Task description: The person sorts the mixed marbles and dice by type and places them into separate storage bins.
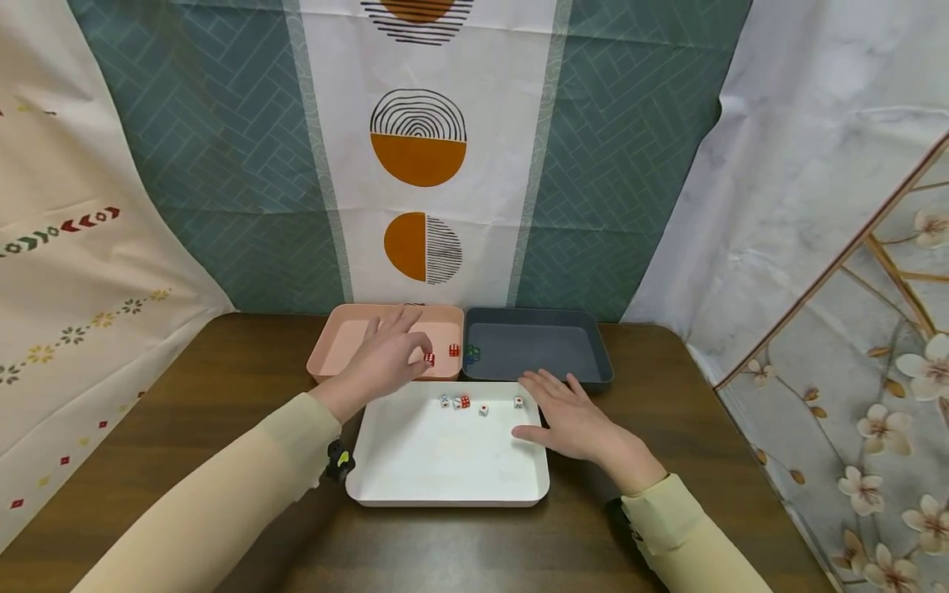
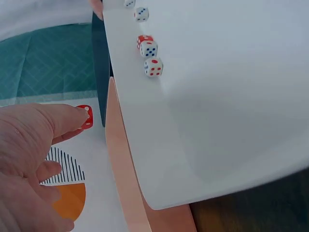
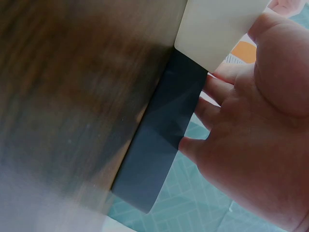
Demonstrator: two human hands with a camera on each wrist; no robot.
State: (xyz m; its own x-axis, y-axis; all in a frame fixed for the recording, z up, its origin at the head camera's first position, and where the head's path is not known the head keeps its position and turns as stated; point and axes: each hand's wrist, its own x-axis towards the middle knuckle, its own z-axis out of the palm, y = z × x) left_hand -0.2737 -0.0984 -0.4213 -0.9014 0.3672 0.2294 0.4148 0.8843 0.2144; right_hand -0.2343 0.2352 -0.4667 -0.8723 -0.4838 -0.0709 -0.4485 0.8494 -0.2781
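My left hand [image 1: 381, 358] is over the pink tray [image 1: 326, 350], pinching a red die [image 2: 89, 117] between thumb and finger while the other fingers spread outward. A second red die [image 1: 454, 350] lies in that tray near its right wall. With fingers extended, my right hand [image 1: 567, 412] hovers over the right rim of the white tray [image 1: 445, 469], close to the dark grey tray [image 1: 541, 346], and holds nothing. Toward the back of the white tray lie several white dice [image 1: 483, 409], and one red die [image 1: 465, 402] sits against a white one.
The pink and dark trays stand side by side behind the white one on a brown wooden table [image 1: 237, 395]. A few small green and blue dice [image 1: 472, 354] are at the dark tray's left wall. A patterned cloth [image 1: 423, 247] hangs behind.
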